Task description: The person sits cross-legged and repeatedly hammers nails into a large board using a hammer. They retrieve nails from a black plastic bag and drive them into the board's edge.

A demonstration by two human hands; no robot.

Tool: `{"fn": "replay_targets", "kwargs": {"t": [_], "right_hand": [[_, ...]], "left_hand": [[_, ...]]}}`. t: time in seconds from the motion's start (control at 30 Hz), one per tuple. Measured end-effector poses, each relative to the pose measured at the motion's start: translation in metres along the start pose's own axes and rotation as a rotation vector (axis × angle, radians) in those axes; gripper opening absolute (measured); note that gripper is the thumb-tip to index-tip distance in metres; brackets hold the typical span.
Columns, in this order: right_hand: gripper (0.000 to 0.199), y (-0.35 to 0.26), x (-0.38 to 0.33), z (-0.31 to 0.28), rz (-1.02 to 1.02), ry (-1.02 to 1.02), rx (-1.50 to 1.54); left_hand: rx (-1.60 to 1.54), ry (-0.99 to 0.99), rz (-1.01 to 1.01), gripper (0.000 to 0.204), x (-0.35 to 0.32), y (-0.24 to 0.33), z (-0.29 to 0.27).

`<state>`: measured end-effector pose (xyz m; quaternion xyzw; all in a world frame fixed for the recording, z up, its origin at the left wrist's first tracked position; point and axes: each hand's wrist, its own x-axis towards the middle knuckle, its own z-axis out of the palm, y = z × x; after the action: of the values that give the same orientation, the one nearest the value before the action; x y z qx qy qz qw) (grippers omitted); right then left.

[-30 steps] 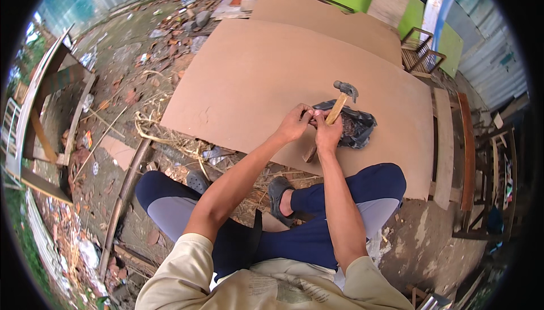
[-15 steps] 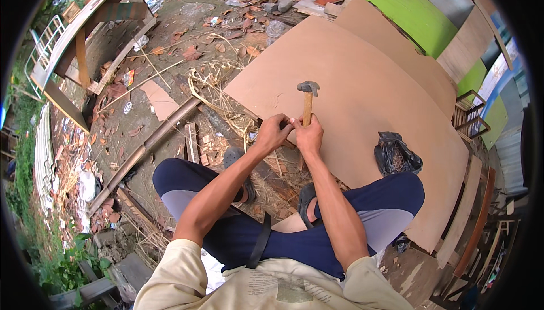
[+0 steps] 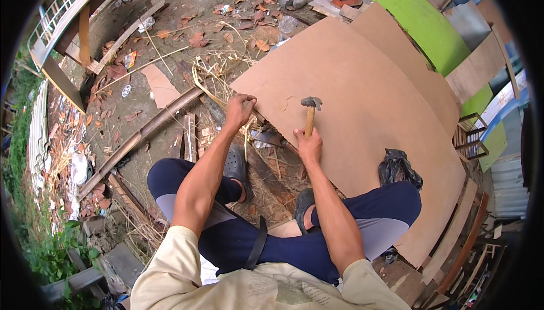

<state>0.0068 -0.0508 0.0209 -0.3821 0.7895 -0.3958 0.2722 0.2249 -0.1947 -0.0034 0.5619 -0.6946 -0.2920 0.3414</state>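
My right hand point(image 3: 309, 145) is wrapped around the wooden handle of a claw hammer point(image 3: 310, 118), holding it upright with its dark metal head on top. At the near left corner of a large brown board point(image 3: 340, 77), my left hand point(image 3: 241, 110) has its thumb and fingers pinched together. Whatever may be between those fingertips is too small to make out. A black plastic bag point(image 3: 399, 168), gaping and holding small brownish bits, rests on the board by my right knee.
A second brown board point(image 3: 396, 55) lies beyond the first, with a bright green panel point(image 3: 416, 24) behind it. A long wooden beam point(image 3: 141, 138) crosses the littered ground to the left. Dry straw point(image 3: 212, 80) lies beside the board's corner, and a wooden table frame point(image 3: 85, 32) stands far left.
My left hand has moved away from the right hand, left and farther out to the board's corner. The hammer stays in my right hand, now a little lower.
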Motion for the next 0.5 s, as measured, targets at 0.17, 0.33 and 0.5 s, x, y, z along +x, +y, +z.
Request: {"fn": "replay_targets", "kwargs": {"t": [0.17, 0.33, 0.5], "right_hand": [[0.029, 0.0, 0.002, -0.005, 0.024, -0.011, -0.01], [0.031, 0.002, 0.004, -0.004, 0.033, -0.025, -0.01], [0.029, 0.0, 0.006, -0.004, 0.009, -0.029, -0.061]], "left_hand": [[0.151, -0.017, 0.013, 0.023, 0.005, -0.007, 0.01], [0.127, 0.009, 0.002, 0.022, -0.002, -0.003, 0.015], [0.195, 0.055, 0.042, 0.018, -0.005, 0.0, 0.017]]}}
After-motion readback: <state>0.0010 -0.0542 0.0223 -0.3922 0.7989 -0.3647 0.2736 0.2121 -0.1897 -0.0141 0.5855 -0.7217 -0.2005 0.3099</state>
